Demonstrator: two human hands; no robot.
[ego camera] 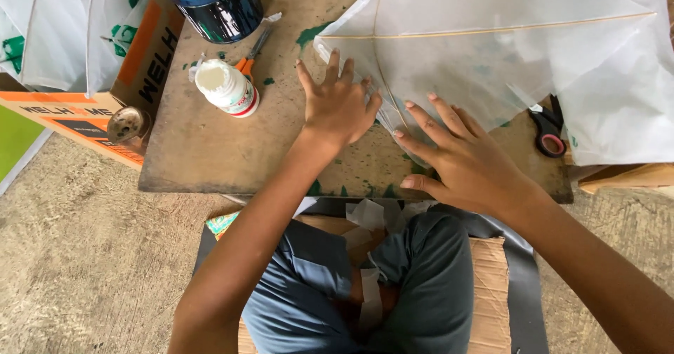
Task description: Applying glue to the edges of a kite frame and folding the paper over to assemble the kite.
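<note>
Bare bench (210, 150) open before us left of the left hand (338, 105), glue bottle (228, 87), orange-handled scissors (250, 56) and dark jar (217, 3) crowding its far-left corner, white kite (491, 52) covering the right side, black scissors (549, 131) at its right edge

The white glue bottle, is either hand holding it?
No: the white glue bottle stands alone, while both hands press flat on the white paper kite.

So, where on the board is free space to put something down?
Bare board lies below the white glue bottle, left of the left hand. The right side is crowded: kite paper, right hand, black scissors.
</note>
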